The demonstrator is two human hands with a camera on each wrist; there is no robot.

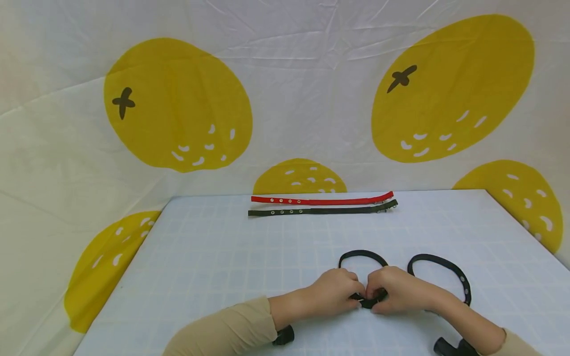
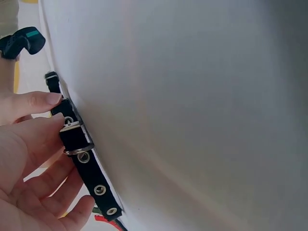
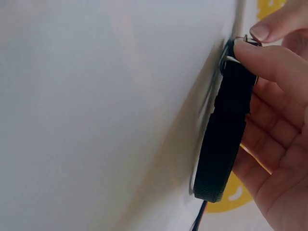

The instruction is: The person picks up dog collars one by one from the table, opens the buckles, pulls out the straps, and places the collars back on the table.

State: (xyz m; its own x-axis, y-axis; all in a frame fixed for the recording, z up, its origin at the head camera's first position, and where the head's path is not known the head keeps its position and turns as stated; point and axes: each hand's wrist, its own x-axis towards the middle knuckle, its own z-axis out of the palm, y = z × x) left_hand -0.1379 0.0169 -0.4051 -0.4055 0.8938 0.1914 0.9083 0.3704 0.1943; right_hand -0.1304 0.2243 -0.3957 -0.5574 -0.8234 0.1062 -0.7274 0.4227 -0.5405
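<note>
At the far left of the strap group on the counter [image 1: 213, 257], a red strap [image 1: 329, 201] and a dark strap [image 1: 338, 210] lie side by side, stretched left to right at the far edge, well apart from both hands.

Nearer, the left hand [image 1: 335, 292] grips the left side of a black collar [image 1: 368, 302], its thumb laid over the band and its fingers behind. The collar sits between the two hands, on the near part of the counter and right of centre. Its fastening stretch runs left to right from one hand to the other, while the rest loops away to the far side; both hands touch it, so neither is nearer.

The collar is a flat, dull black band. Silvery eyelets [image 2: 99, 189] dot it, with a metal ring [image 2: 79, 150] around it and a metal buckle [image 3: 247, 39] at the fingertips. Whether the buckle is fastened, I cannot tell.

The right hand [image 1: 401, 290] holds the right side, thumb against the band. Just beyond it to the right, a second black loop [image 1: 445, 263] lies partly hidden by the hand and forearm.
</note>
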